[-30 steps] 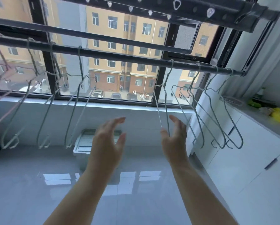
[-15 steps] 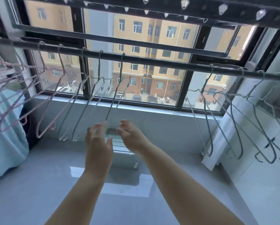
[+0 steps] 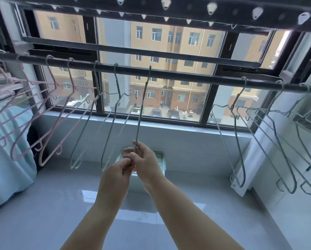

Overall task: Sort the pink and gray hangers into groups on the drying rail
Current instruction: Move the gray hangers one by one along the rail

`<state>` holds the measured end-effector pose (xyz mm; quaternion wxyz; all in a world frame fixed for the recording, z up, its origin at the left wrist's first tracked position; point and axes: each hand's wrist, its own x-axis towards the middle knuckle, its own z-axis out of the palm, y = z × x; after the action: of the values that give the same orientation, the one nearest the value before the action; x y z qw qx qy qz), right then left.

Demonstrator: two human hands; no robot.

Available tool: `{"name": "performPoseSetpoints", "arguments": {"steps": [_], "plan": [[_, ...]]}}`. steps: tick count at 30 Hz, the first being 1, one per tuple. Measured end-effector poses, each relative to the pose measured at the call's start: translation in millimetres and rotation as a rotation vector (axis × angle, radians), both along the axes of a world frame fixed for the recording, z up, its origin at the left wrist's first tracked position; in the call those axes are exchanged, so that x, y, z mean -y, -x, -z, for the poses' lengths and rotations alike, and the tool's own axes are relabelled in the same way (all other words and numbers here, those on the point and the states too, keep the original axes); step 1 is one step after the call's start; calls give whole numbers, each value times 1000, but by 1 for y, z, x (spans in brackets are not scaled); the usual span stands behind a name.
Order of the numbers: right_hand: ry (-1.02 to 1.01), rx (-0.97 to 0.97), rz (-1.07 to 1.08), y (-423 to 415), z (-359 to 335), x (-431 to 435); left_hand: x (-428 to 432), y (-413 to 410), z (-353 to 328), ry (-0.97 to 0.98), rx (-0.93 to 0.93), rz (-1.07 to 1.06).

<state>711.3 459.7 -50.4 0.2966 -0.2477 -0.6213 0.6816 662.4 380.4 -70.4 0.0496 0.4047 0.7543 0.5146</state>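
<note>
A dark drying rail (image 3: 187, 76) runs across the window. Several pink hangers (image 3: 48, 127) hang bunched at its left end. Two gray hangers (image 3: 86, 127) come after them, and a third gray hanger (image 3: 142, 105) hangs edge-on near the middle. My right hand (image 3: 147, 165) pinches this third hanger's lower end. My left hand (image 3: 115, 177) meets it just below, fingers closed on the same wire. Farther right, past a gap, several gray hangers (image 3: 241, 141) hang together.
A light blue cloth (image 3: 4, 159) hangs at far left under the pink hangers. An overhead rack with clips (image 3: 169, 8) sits above the rail. White cabinets (image 3: 295, 204) line the right wall. A white crate (image 3: 160, 159) stands on the floor below the sill.
The view has swung left from the right-hand gray group. Both hands were open and apart; they have now closed together on the lower end of the middle gray hanger.
</note>
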Motion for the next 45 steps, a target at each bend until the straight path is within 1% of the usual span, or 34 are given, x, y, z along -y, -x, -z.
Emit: {"name": "performPoseSetpoints", "arguments": {"steps": [6, 13, 19, 25, 30, 33, 35, 37, 39, 41, 42, 43, 44, 45], "plan": [[-36, -75, 129, -44, -8, -20, -27, -36, -8, -74, 25, 139], [-103, -27, 296, -112, -6, -39, -54, -91, -4, -79, 72, 315], [-152, 45, 341, -145, -5, -49, -67, -119, -1, -100, 109, 366], [-163, 113, 336, -146, -16, -61, -76, -124, -10, -108, 68, 353], [-164, 160, 336, -143, -22, -72, -83, -126, -17, -111, 161, 364], [-173, 199, 346, -145, -18, -71, -83, -128, -12, -90, 157, 370], [-259, 279, 339, -149, -18, -67, -83, -129, -8, -68, 150, 368], [-451, 380, 370, -157, -18, -65, -84, -130, -5, -53, 139, 356], [-694, 360, 505, -170, -25, -66, -86, -132, -2, -29, 134, 349], [-899, 307, 705, -185, -35, -73, -87, -134, 0, -12, 156, 345], [-934, 321, 787, -192, -39, -81, -88, -135, 2, -3, 150, 338], [-909, 357, 832, -199, -41, -90, -89, -137, 3, 9, 127, 327], [-826, 409, 823, -204, -43, -99, -90, -139, 5, 22, 94, 315], [-706, 478, 764, -208, -42, -108, -91, -141, 6, 32, 61, 303]]}}
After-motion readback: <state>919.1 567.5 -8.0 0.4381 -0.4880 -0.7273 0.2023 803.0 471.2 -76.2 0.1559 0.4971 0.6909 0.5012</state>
